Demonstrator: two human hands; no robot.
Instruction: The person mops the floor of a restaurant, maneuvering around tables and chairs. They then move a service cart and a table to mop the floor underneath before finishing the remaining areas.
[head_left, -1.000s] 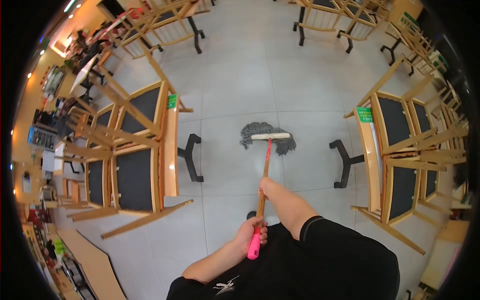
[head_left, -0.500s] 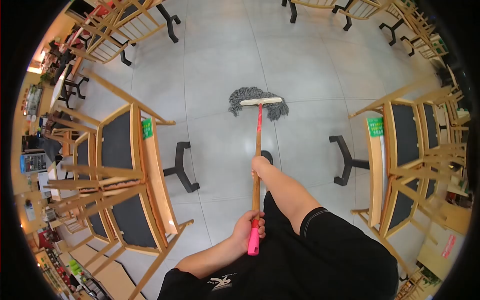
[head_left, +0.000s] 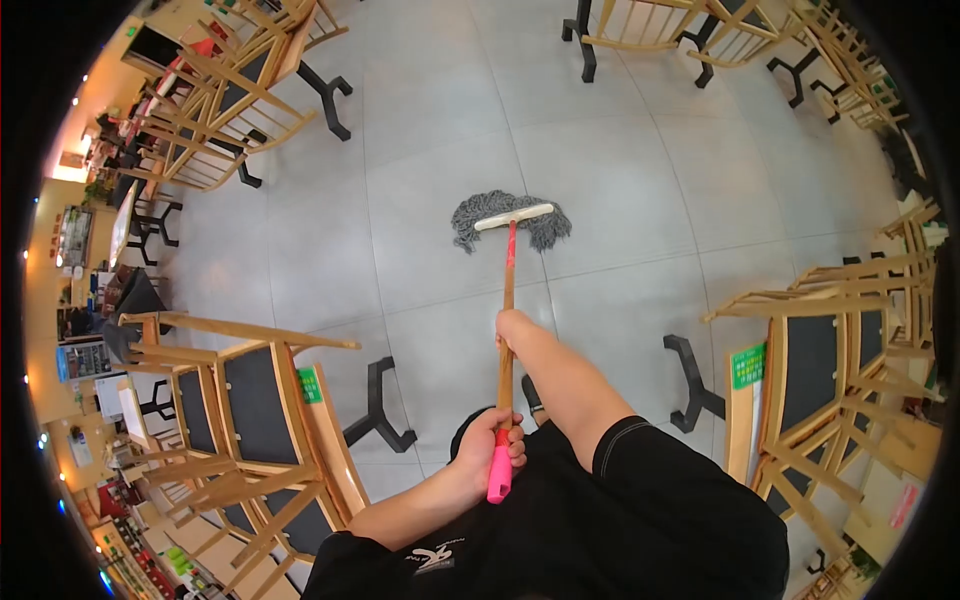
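Observation:
A mop with a wooden handle (head_left: 509, 288) runs straight out ahead of me. Its grey string head (head_left: 550, 236) lies spread on the floor under a white crossbar (head_left: 514, 216). My left hand (head_left: 488, 440) is wrapped round the handle's near end, just above and over the top of the pink grip (head_left: 499, 478). Farther down the shaft, my right hand (head_left: 511, 327) is closed round the bare wood, with the right arm stretched forward. Part of the fingers of both hands is hidden behind the handle.
Wooden chairs with dark seats are stacked upside down on the left table (head_left: 340, 440) and right table (head_left: 741, 425). Black metal table legs (head_left: 380, 405) reach into the grey tiled floor (head_left: 440, 310). More tables with chairs stand at the far left and far right.
The side tables and chairs have slid toward the bottom of the view as I moved forward. The mop head now sits slightly left and lower, its crossbar tilted. Both hands keep their hold.

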